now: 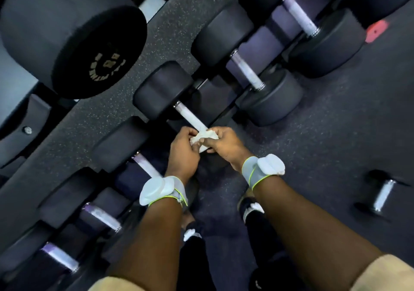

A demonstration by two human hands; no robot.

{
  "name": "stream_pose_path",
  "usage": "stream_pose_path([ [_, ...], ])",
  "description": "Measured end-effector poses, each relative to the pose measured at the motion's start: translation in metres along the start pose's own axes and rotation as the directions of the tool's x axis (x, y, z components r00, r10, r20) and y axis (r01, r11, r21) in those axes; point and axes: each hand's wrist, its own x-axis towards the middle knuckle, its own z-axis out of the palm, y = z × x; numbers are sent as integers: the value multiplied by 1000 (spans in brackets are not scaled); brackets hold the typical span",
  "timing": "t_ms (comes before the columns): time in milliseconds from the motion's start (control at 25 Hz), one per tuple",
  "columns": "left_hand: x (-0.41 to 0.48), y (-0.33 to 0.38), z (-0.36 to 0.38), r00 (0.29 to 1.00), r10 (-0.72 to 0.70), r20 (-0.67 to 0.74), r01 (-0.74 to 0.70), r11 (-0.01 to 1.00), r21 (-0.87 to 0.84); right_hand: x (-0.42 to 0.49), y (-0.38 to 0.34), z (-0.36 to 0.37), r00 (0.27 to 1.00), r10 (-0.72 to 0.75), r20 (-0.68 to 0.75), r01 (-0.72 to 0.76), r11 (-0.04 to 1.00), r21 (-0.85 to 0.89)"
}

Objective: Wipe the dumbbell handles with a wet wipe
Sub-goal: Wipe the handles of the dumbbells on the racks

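Observation:
A white wet wipe [202, 137] is bunched between both my hands, just over the near end of a pale dumbbell handle [189, 117]. My left hand [182, 151] pinches the wipe's left side with curled fingers. My right hand [224, 144] grips its right side, thumb pressed onto it. That handle belongs to a black dumbbell [162, 91] lying on the low rack; its near head is hidden under my hands. Whether the wipe touches the handle is unclear.
Several black dumbbells with pale handles [247, 71] lie in a diagonal row on the rack. A big dumbbell head [74, 37] sits on the upper tier at top left. A small dumbbell [382, 194] lies on the dark floor at right. My feet [252, 207] are below.

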Motion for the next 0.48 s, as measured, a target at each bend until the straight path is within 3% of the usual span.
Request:
stream_pose_path([
  [80, 3, 2, 14, 995, -68, -70, 65, 997, -46, 12, -2, -10, 999, -25, -32, 22, 995, -94],
  [200, 2, -3, 25, 963, -235, -134, 219, 968, -122, 26, -4, -9, 972, -141, -188, 94, 966, -240],
  [360, -12, -16, 35, 905, -423, -49, 421, 905, -54, 35, -20, -10, 932, -272, -238, 108, 838, -535],
  [480, -13, -19, 50, 802, -594, 68, 598, 798, -76, 54, -28, -2, 896, -366, -252, 65, 670, -740],
])
